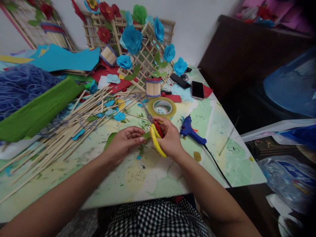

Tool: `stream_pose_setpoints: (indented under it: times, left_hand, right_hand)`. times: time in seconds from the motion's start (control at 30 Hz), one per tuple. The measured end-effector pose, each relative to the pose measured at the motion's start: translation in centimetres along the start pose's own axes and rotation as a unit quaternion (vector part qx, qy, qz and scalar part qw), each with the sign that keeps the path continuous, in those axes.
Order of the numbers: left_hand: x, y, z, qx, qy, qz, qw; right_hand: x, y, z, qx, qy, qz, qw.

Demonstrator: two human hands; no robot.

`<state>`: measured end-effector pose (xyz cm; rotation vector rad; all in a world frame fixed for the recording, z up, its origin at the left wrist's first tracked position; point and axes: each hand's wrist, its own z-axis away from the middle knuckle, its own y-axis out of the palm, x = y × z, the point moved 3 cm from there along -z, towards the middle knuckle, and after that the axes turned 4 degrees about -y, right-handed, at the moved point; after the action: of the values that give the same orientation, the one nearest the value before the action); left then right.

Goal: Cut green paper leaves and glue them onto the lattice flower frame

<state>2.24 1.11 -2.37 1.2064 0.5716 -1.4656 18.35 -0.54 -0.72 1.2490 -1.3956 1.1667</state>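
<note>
My right hand (170,135) is closed round the handles of a pair of scissors (156,140), yellow and red, with the blades pointing away from me. Between the thumb and fingers of my left hand (125,141) is a small green paper piece (146,135), close to the scissors' handles. Another green piece (110,140) shows beside the left hand, partly hidden by it. Small green clippings (144,124) lie on the table around the blades. Just beyond the scissors lies a roll of clear tape (170,110).
A blue glue gun (191,130) with a black cord lies right of my hands. Wooden sticks (81,123) spread across the left, beside green crepe paper (41,107). Behind stand stick lattices with blue paper flowers (132,39). A phone (197,89) rests near the table's right edge.
</note>
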Motion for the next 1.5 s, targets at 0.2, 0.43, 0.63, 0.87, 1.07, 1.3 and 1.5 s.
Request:
stream_pose_setpoints:
  times: [0.2,0.43,0.63,0.87,1.07,1.3,1.5]
  left_hand:
    - [-1.4,-1.6,-0.6,-0.096,0.089,-0.156,0.979]
    - [-3.1,-3.3,-0.6,-0.222,0.249,-0.393,0.857]
    - [-3.0,-2.0,-0.1,-0.158,0.341,-0.503,0.778]
    - [-0.1,0.3,-1.4,-0.004,0.289,-0.590,0.754]
    - [0.2,0.6,-1.8,0.010,0.271,-0.604,0.749]
    - [-0.6,0.1,-1.2,-0.032,0.274,-0.469,0.839]
    - [0.2,-0.9,-0.8,-0.079,0.096,-0.068,0.990]
  right_hand:
    - [0.0,-1.3,-0.5,-0.075,-0.015,-0.006,0.997]
    - [0.5,-2.3,-0.9,-0.135,-0.024,-0.024,0.990]
    - [0.4,-2.7,-1.1,-0.130,-0.027,-0.046,0.990]
    - [-0.1,-2.5,-1.2,-0.119,-0.057,-0.049,0.990]
    - [-0.7,-2.2,-1.3,-0.111,-0.059,-0.028,0.992]
    - [-0.5,-1.8,-1.1,-0.099,-0.052,-0.046,0.993]
    - [-1.1,-0.6,-0.7,-0.055,-0.022,-0.035,0.998]
